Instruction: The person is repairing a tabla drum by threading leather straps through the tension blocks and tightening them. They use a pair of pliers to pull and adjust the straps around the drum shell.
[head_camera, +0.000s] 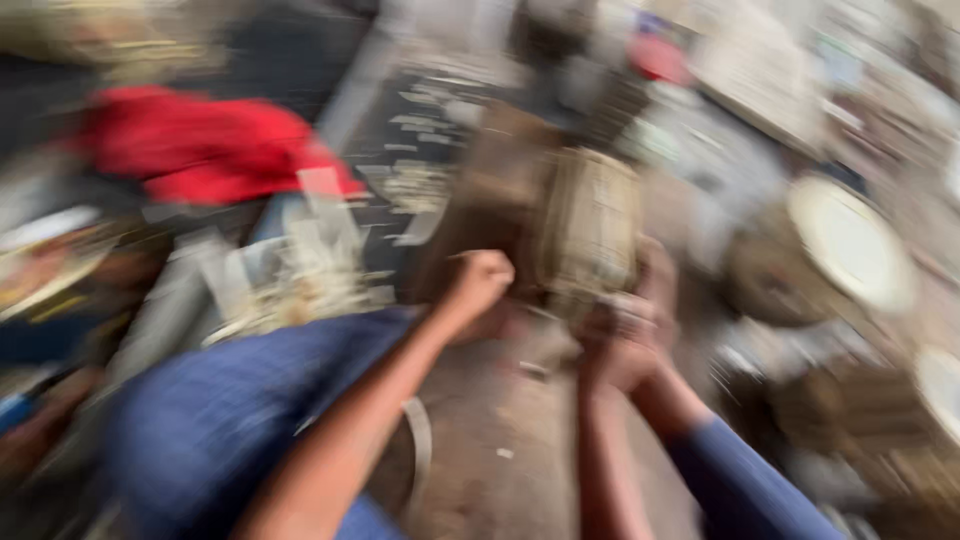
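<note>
Nearest to the camera, the person is wearing blue trousers and blue sleeves, and the knee (215, 420) is filling the lower left of the view. Just above it, the left hand (478, 290) is closing into a fist, the fingers together; something thin may be inside the grip, but the blur is hiding it, so one cannot tell what it is clamping. Beside it, the right hand (628, 340) is wrapping around the bottom of a small drum-like object (588, 228), which is standing upright between the two hands, over the dusty brown floor (500, 440). The body of this object is looking pale and tan, with vertical lines that may be cords or laces, though the picture is too soft to be sure. As a judgement, the work is going well if the right hand is keeping the object steady and upright while the left hand is pulling evenly, without jerking, so that nothing is slipping. Farther to the right, a round drum (850, 245) with a smooth cream-white skin is lying tilted, and another pale round edge (940, 385) is showing below it. Farther to the left, a soft red cloth (205, 145) is lying crumpled, with pale scraps scattered near it. The far background is too blurred to describe.
</note>
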